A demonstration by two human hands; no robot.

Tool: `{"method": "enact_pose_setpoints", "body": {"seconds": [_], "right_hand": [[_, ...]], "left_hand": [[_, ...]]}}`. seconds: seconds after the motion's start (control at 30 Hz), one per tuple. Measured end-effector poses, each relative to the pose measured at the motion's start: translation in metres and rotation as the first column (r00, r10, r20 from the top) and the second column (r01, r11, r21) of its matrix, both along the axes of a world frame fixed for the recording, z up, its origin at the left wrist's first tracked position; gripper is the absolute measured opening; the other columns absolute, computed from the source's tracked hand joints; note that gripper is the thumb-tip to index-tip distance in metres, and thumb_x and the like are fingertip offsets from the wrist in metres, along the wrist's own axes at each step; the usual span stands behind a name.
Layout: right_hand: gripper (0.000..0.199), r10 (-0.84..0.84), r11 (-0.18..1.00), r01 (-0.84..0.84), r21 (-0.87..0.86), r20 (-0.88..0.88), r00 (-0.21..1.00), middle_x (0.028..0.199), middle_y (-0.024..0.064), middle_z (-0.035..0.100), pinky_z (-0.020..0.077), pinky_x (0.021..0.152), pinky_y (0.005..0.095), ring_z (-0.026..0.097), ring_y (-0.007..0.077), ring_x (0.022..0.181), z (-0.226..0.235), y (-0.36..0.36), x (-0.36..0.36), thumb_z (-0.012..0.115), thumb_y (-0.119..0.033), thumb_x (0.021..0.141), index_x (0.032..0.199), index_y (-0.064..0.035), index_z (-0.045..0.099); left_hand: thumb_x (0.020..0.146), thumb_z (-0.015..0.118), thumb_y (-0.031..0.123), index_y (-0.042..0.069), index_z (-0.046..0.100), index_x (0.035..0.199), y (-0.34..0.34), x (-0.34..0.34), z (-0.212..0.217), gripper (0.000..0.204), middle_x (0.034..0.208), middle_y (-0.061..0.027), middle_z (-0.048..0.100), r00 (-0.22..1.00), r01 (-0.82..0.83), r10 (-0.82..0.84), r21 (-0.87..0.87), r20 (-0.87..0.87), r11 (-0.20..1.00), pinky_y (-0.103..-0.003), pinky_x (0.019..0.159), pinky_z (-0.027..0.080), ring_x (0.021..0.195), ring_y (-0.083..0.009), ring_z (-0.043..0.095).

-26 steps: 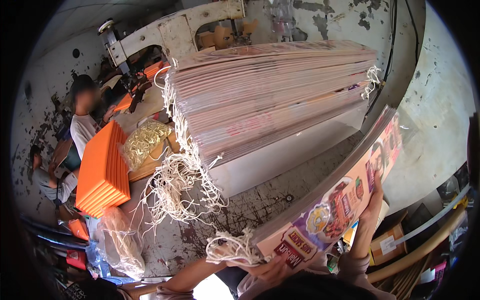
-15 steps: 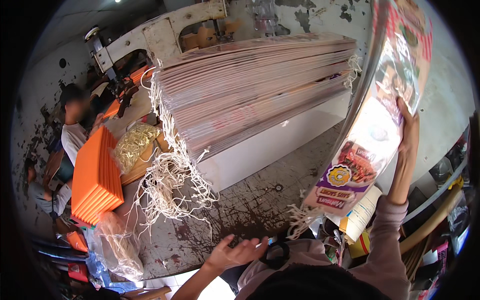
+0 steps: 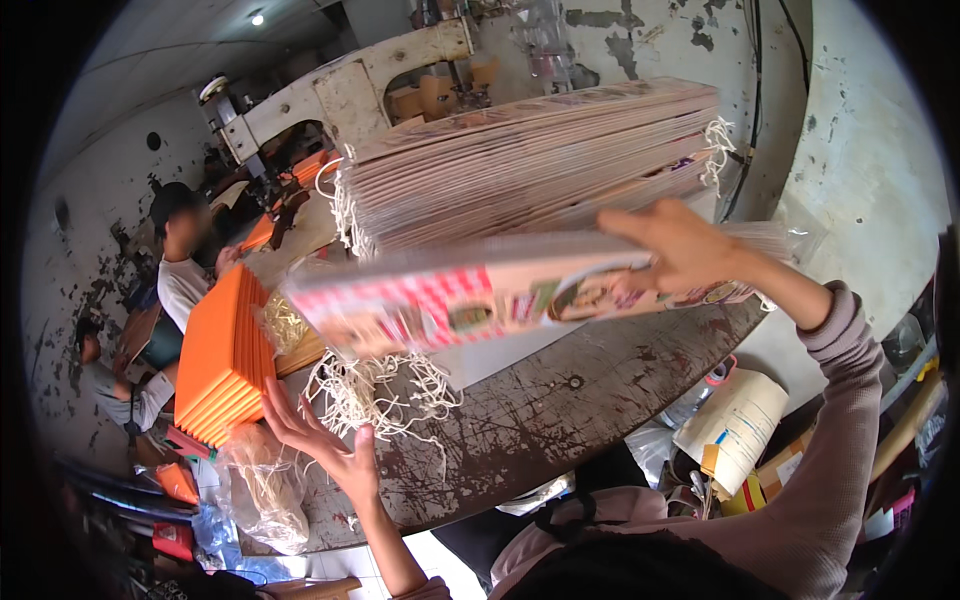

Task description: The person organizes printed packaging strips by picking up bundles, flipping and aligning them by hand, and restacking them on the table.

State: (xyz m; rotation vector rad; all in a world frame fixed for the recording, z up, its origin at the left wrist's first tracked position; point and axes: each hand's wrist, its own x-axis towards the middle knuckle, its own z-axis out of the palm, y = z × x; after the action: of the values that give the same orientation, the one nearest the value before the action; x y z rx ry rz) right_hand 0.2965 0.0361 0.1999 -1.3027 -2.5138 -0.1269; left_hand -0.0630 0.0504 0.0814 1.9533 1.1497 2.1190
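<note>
My right hand (image 3: pixel 672 246) grips a long, flat printed bundle (image 3: pixel 520 300) by its upper edge, fingers over its front. The bundle has a clear plastic cover, a pink checked pattern and food pictures; it lies nearly level and is smeared by motion. Its left end is above a heap of white strings (image 3: pixel 375 385). My left hand (image 3: pixel 325 450) is open, fingers spread, holding nothing, below that left end. Behind the bundle rises a tall pile of similar flat printed pieces (image 3: pixel 530 150), with white strings hanging at both ends. The held bundle hides the pile's lower part.
A stack of orange folded pieces (image 3: pixel 222 365) and a plastic bag of pale strings (image 3: pixel 262 490) stand on the worn table (image 3: pixel 520 420) at left. Behind them is a bag of gold-coloured bits (image 3: pixel 283 325). A white-framed machine (image 3: pixel 345 85) and a seated person (image 3: pixel 185 265) are farther back.
The printed bundle has swung from upright at the right to nearly level across the front of the pile. My left hand has moved left and up, with its fingers spreading.
</note>
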Motion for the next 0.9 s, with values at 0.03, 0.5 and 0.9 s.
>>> {"method": "enact_pose_setpoints", "body": {"seconds": [0.03,0.5,0.9], "right_hand": [[0.04,0.008,1.0,-0.008,0.001,-0.002,1.0,0.051,0.0133,0.048,0.0391,0.045,0.0385,0.051,0.031,0.048,-0.007,0.004,-0.002,0.065,-0.022,0.064,0.094,-0.0046,0.044],[0.053,0.044,0.971,-0.026,-0.239,0.069,0.997,0.091,0.0112,0.055,0.0421,0.065,0.0402,0.054,0.0322,0.08,-0.067,0.03,0.012,0.07,-0.029,0.059,0.096,-0.005,0.041],[0.08,-0.422,0.853,0.521,0.002,-0.583,0.694,0.122,0.0132,0.037,0.0247,0.096,0.0389,0.032,0.0288,0.116,-0.101,-0.025,0.176,0.074,-0.024,0.051,0.119,-0.0077,0.037]], "left_hand": [[0.061,0.065,0.048,0.01,0.001,0.131,-0.001,-0.005,-0.006,0.102,0.136,-0.0179,0.008,0.998,0.063,-0.062,-0.069,0.021,0.996,-0.048,0.099,0.011,0.125,-0.0319,0.012],[0.067,0.067,0.009,0.003,0.019,0.122,0.006,0.028,-0.057,0.074,0.114,-0.0132,0.038,0.89,0.454,-0.367,-0.61,0.272,0.65,-0.032,0.089,0.032,0.101,-0.0206,0.043],[0.069,0.067,0.015,0.003,0.024,0.122,-0.005,0.042,-0.069,0.07,0.113,-0.0097,0.039,0.849,0.473,-0.186,-0.555,0.495,0.684,-0.031,0.09,0.027,0.105,-0.0184,0.037]]}}
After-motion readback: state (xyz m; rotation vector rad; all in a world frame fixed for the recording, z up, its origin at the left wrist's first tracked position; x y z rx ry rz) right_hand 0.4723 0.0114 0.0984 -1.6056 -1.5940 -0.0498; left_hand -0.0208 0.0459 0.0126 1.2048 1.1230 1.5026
